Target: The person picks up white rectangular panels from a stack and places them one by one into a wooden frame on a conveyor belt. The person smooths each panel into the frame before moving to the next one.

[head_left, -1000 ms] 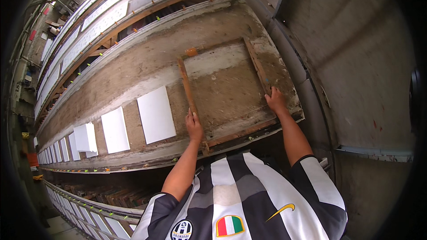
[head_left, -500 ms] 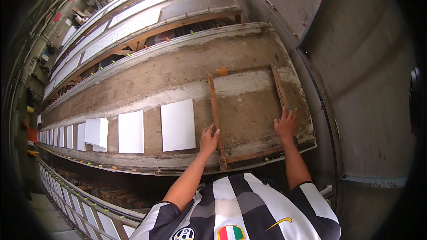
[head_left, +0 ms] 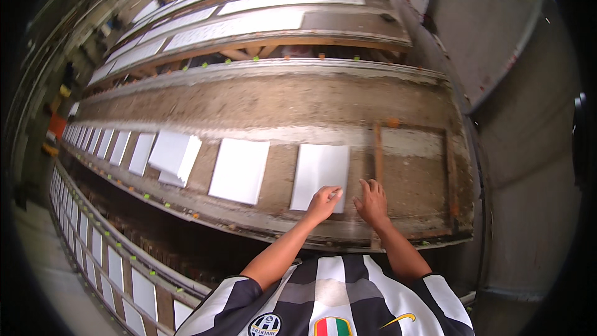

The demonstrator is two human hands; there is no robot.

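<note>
A white rectangular sheet lies on the long, worn table. My left hand is over its lower right part, fingers curled together, with nothing visible in them. Whether it touches the sheet I cannot tell. To its right, my right hand has its fingers apart and holds nothing. It is beside the left bar of a wooden frame, which lies flat at the table's right end. The tabletop shows through the frame's middle.
More white sheets lie in a row leftward, with a thick stack among them. Small green and orange markers line the table edges. Another table with white sheets stands beyond; a rack of sheets is at lower left. A grey wall rises at right.
Both hands have come off the wooden frame and moved leftward relative to it, the left over the nearest sheet. My view has turned left, so the table appears shifted right.
</note>
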